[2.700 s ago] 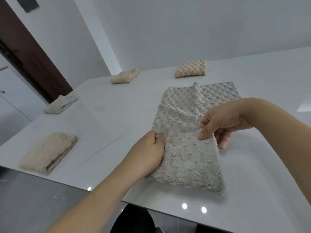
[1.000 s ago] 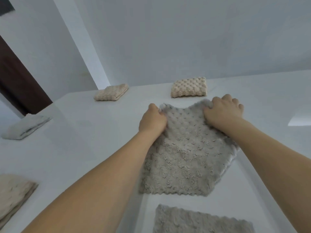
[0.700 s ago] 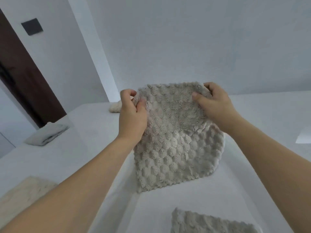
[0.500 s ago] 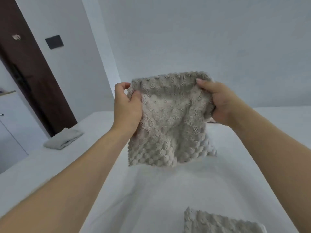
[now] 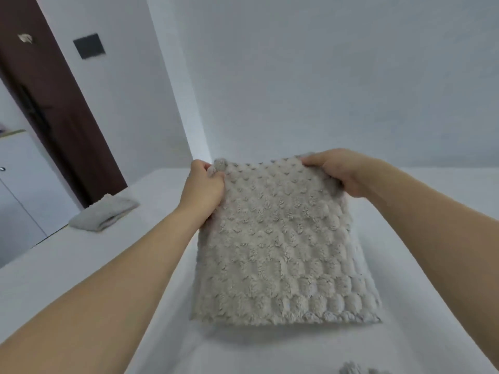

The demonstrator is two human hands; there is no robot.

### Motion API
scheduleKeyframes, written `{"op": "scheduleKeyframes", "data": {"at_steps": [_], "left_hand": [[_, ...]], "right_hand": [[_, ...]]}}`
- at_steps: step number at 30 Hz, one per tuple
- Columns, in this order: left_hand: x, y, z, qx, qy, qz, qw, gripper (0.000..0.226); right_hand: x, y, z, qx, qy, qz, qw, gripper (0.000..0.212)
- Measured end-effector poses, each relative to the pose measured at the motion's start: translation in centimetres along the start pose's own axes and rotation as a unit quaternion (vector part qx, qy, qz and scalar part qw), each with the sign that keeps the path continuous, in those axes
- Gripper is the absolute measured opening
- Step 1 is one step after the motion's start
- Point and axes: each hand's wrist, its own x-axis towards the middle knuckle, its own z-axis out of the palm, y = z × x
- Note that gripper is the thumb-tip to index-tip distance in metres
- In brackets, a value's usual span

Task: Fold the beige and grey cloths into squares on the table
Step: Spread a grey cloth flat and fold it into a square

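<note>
The held cloth [image 5: 280, 247] is grey-beige with a raised bubble pattern in rows. The desk [image 5: 81, 265] is white. A folded cloth [image 5: 104, 215] at its far left edge is pale grey. The door [image 5: 54, 98] is dark brown.

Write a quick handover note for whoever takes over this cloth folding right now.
Left hand: pinches the top left corner of the grey cloth.
Right hand: grips its top right corner.
The grey cloth hangs from both hands over the table, its bottom edge near or at the surface; hard to tell which.
Done: a folded cloth lies at the table's left edge.
Left: lay the grey cloth down and fold it square. Another cloth's edge shows at the bottom of the view; its state cannot be told.
</note>
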Motion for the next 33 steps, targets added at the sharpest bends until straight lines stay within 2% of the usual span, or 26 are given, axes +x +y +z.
{"op": "scheduleKeyframes", "data": {"at_steps": [2, 4, 7, 13, 15, 17, 19, 21, 24, 26, 29, 33], "left_hand": [[0.8, -3.8, 1.8, 0.07, -0.024, -0.026, 0.997, 0.019], [1.4, -6.7, 3.3, 0.117, -0.043, -0.049, 0.991, 0.019], [2.2, -8.9, 5.0, 0.176, -0.053, -0.057, 0.981, 0.019], [4.0, -9.7, 5.9, 0.235, -0.013, -0.003, 0.972, 0.021], [4.2, -9.5, 5.9, 0.257, -0.001, 0.011, 0.966, 0.027], [4.1, -8.8, 6.3, 0.277, 0.009, 0.058, 0.959, 0.034], [3.6, -7.7, 7.3, 0.261, -0.002, 0.145, 0.954, 0.038], [2.7, -6.6, 8.3, 0.223, -0.052, 0.201, 0.952, 0.04], [2.1, -7.5, 10.1, 0.257, -0.182, 0.169, 0.934, 0.048], [2.3, -8.6, 10.7, 0.33, -0.248, 0.128, 0.902, 0.056], [2.9, -9.2, 10.9, 0.363, -0.263, 0.114, 0.887, 0.058], [2.5, -8.9, 10.7, 0.363, -0.263, 0.114, 0.886, 0.058]], "right_hand": [[2.8, 2.6, 1.6, -0.065, 0.018, -0.005, 0.998, 0.018], [5.2, 4.9, 3.1, -0.19, 0.024, -0.018, 0.981, 0.024], [7.8, 7.2, 4.7, -0.343, 0.047, -0.032, 0.938, 0.01], [10.6, 8.7, 5.1, -0.469, 0.15, -0.092, 0.866, 0.027], [10.9, 8.5, 5.1, -0.498, 0.185, -0.108, 0.84, 0.033], [10.7, 8.3, 5.1, -0.528, 0.204, -0.131, 0.814, 0.038], [10.4, 7.7, 5.5, -0.527, 0.19, -0.166, 0.812, 0.043], [9.7, 7.4, 6.4, -0.508, 0.124, -0.195, 0.83, 0.048], [8.9, 8.9, 7.8, -0.516, -0.012, -0.168, 0.84, 0.054], [9.0, 10.2, 8.2, -0.537, -0.045, -0.136, 0.831, 0.056], [9.3, 10.6, 8.2, -0.546, -0.033, -0.127, 0.828, 0.056], [9.3, 10.6, 7.9, -0.549, -0.036, -0.12, 0.826, 0.057]]}}
